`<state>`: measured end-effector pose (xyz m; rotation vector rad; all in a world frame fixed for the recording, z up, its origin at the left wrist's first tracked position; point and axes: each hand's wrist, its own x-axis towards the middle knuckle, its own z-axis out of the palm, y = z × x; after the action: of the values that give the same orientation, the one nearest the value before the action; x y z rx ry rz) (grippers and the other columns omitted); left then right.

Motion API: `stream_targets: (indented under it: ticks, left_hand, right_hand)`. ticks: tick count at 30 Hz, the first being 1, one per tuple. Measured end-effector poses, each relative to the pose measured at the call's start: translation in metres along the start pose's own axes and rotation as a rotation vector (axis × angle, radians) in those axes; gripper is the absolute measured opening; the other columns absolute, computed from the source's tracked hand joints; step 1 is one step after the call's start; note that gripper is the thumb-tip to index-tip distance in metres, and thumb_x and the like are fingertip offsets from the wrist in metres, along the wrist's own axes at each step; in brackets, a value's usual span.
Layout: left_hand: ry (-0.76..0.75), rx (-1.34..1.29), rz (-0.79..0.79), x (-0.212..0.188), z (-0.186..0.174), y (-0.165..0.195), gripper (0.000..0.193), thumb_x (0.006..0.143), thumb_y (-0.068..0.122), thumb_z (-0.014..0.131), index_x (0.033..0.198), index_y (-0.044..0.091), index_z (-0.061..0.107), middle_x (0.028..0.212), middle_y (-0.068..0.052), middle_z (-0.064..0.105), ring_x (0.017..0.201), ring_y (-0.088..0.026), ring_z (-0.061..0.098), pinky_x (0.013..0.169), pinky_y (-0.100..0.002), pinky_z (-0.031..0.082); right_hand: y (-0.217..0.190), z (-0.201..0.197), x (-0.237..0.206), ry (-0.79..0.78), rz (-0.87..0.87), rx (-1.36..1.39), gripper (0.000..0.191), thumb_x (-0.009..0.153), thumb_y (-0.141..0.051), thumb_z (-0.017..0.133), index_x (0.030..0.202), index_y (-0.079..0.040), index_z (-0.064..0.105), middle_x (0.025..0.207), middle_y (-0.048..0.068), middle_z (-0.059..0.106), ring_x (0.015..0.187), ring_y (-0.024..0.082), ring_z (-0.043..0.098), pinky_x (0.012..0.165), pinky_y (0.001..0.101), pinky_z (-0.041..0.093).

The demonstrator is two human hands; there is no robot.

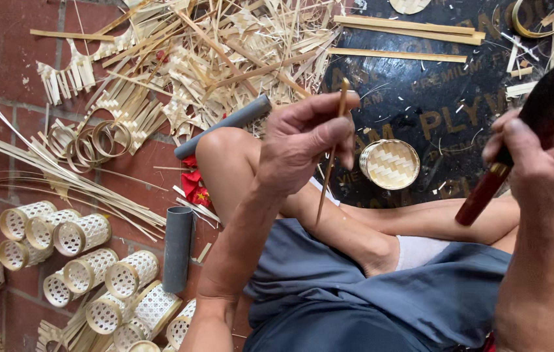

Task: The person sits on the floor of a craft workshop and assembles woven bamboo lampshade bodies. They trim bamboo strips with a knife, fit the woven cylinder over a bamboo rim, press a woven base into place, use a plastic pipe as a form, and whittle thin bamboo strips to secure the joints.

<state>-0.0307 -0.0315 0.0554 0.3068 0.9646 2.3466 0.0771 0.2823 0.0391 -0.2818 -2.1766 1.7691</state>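
Your left hand (303, 140) pinches a strip (331, 153) upright above your knee (225, 153). Your right hand (544, 153) grips a knife (518, 140) off to the right, well apart from it. Between the two hands, a small basket (390, 163) sits on the board (433, 98). A pile of strips (212, 58) lies beyond your knee. Finished baskets (81, 261) cluster at your left, with two tubes (178, 248) between them and your leg.

Bamboo sliver (331, 156) in left hand (303, 146): pale, dry, matt; knife handle (482, 195) in right hand (541, 160): dark red, glossy, blade dull black. Small woven basket (390, 163): pale split bamboo, smooth weave, on black board (433, 104) with slight sheen. Floor (3, 65): rough red brick; pipes (178, 248): grey matt plastic; shorts (368, 293): blue-grey cloth
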Motion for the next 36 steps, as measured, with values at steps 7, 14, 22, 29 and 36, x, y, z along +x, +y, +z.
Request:
stream_targets:
  ticks: [7,14,22,29,36]
  left_hand:
    - [0.018,0.29,-0.22,-0.044,0.013,-0.009,0.018,0.104,0.005,0.068,0.119,-0.006,0.069,0.085,-0.004,0.066,0.069,-0.008,0.062,0.057,-0.023,0.051]
    - [0.088,0.265,-0.57,-0.13,-0.002,0.009,0.025,0.107,0.017,0.058,0.118,-0.003,0.068,0.08,-0.006,0.07,0.061,-0.008,0.066,0.049,-0.021,0.05]
    - [0.166,-0.354,-0.558,-0.164,-0.021,0.004,0.025,0.112,0.02,0.052,0.107,-0.002,0.063,0.078,-0.012,0.069,0.05,-0.01,0.059,0.038,-0.021,0.038]
    - [0.274,-0.317,-0.588,-0.217,-0.031,0.003,0.025,0.112,0.018,0.054,0.106,-0.004,0.064,0.074,-0.011,0.067,0.048,-0.01,0.055,0.038,-0.021,0.035]
    - [0.444,-0.316,-0.471,-0.224,-0.031,-0.003,0.026,0.111,0.019,0.054,0.108,-0.004,0.065,0.076,-0.01,0.067,0.048,-0.008,0.053,0.039,-0.02,0.035]
  right_hand:
    - [-0.062,0.07,-0.057,-0.53,0.327,0.612,0.062,0.101,-0.007,0.055,0.16,0.003,0.039,0.071,0.014,0.069,0.05,0.012,0.061,0.047,0.0245,0.05]
    - [-0.057,0.081,-0.025,-0.571,0.179,0.585,0.05,0.108,-0.008,0.058,0.153,0.004,0.041,0.09,0.019,0.071,0.066,0.017,0.067,0.058,0.0271,0.055]
    - [-0.041,0.136,-0.053,-1.144,0.478,0.372,0.041,0.1,-0.014,0.061,0.138,0.002,0.053,0.089,0.009,0.074,0.073,0.009,0.067,0.062,0.0261,0.054]
    - [-0.025,0.128,0.006,-1.077,0.143,0.265,0.04,0.096,-0.008,0.064,0.133,0.004,0.055,0.091,0.015,0.071,0.076,0.016,0.066,0.063,0.0282,0.053]
    - [-0.063,0.169,0.072,-0.781,0.283,0.295,0.041,0.105,-0.018,0.056,0.145,-0.008,0.053,0.081,0.006,0.065,0.052,0.011,0.06,0.043,0.0235,0.045]
